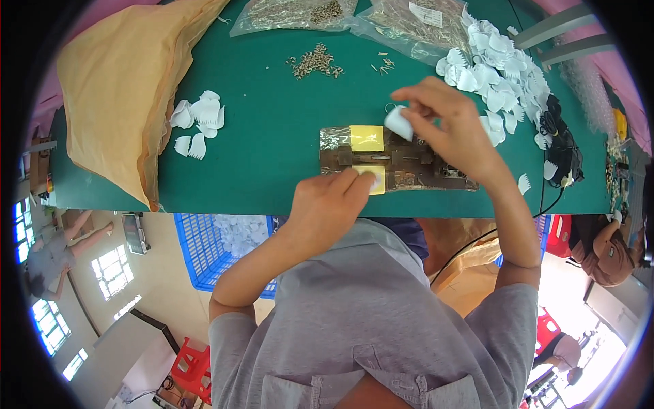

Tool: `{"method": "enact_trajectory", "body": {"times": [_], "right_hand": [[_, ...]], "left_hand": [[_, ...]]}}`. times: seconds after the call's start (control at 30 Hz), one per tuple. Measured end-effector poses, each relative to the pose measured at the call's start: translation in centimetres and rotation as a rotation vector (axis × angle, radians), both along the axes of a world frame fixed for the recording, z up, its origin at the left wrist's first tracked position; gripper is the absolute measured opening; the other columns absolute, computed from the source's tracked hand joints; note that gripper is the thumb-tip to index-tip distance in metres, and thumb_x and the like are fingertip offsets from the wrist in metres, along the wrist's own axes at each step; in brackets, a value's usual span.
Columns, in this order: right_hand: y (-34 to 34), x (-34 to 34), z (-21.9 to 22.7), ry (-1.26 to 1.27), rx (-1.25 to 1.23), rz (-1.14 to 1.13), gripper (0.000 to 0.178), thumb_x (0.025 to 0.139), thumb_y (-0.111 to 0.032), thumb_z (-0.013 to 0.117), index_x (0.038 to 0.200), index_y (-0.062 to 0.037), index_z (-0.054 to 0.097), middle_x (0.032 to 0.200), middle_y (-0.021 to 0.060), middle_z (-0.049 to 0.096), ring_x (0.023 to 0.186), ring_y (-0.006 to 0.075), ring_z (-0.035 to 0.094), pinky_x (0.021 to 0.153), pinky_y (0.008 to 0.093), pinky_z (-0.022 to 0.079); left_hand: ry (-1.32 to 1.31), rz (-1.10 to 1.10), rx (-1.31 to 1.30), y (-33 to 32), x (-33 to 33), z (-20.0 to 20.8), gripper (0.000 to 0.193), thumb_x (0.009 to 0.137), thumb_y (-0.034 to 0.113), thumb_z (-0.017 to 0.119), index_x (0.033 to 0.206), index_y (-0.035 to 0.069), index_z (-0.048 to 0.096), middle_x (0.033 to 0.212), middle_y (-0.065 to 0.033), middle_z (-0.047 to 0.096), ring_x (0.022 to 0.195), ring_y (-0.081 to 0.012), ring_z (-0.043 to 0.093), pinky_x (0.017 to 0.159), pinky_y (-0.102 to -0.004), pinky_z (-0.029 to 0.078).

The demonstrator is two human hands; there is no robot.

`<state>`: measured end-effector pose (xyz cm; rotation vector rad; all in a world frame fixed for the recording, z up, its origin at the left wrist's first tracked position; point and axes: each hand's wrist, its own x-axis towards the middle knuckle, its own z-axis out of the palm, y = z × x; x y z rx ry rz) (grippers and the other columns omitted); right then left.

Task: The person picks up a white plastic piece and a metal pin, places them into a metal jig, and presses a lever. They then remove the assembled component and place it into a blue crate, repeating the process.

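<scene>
In front of me a brown taped block fixture (402,178) with two yellow pads (366,138) lies near the table's front edge. Over its far side my right hand (443,123) pinches a small white plastic piece (398,123) with a rounded outline; a thin wire ring (390,107) shows at its upper edge. My left hand (332,204) rests at the near edge of the fixture, fingers bent together by the nearer yellow pad. Something small and white shows at its fingertips, too little to name.
White comb-edged pieces (501,65) are heaped at the far right, with a few more (199,119) at the left. Small metal parts (315,63) lie beyond the fixture, near clear bags (293,15). A brown paper sack (122,95) stands left; a black cable (560,146) lies right.
</scene>
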<state>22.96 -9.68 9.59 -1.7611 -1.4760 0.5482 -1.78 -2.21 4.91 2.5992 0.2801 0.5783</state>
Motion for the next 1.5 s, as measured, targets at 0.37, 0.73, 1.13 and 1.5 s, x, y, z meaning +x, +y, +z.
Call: {"method": "enact_trajectory", "body": {"times": [0.37,0.73,1.13,1.5], "right_hand": [[2.0,1.4,-2.3,-0.11,-0.114,0.025,0.025,0.088,-0.001,0.064,0.111,-0.0056,0.074,0.097,0.0127,0.067,0.088,0.0282,0.071,0.079,0.0392,0.058],[9.7,5.0,-8.1,-0.721,0.301,0.133,0.031,0.091,-0.019,0.074,0.12,-0.0081,0.068,0.121,0.0095,0.069,0.104,0.0313,0.068,0.086,0.0437,0.057],[4.5,0.4,-1.5,-0.401,0.191,0.389,0.011,0.095,-0.02,0.071,0.094,-0.0084,0.073,0.087,0.0096,0.071,0.085,0.0322,0.068,0.076,0.044,0.054],[0.8,-2.4,-2.7,-0.179,0.024,0.361,0.013,0.091,-0.017,0.076,0.096,-0.0055,0.074,0.084,0.0063,0.066,0.083,0.028,0.063,0.074,0.0412,0.049]], "left_hand": [[-0.011,0.324,0.136,0.4,1.7,-0.6,0.045,0.078,0.014,0.084,0.119,0.013,0.066,0.096,-0.0029,0.064,0.091,-0.0252,0.062,0.079,-0.0396,0.048],[-0.209,0.167,-0.22,1.6,1.1,-4.9,0.059,0.082,0.016,0.084,0.136,0.008,0.06,0.128,-0.0101,0.065,0.122,-0.0324,0.054,0.105,-0.0461,0.042],[-0.392,0.219,-0.219,2.0,1.6,-5.0,0.081,0.079,0.012,0.088,0.149,0.006,0.048,0.134,-0.0079,0.066,0.129,-0.0334,0.051,0.108,-0.0463,0.04],[-0.235,0.099,-0.542,2.3,1.5,-5.3,0.097,0.079,0.004,0.085,0.161,0.006,0.034,0.13,-0.0069,0.069,0.129,-0.0331,0.05,0.112,-0.0467,0.038]]}}
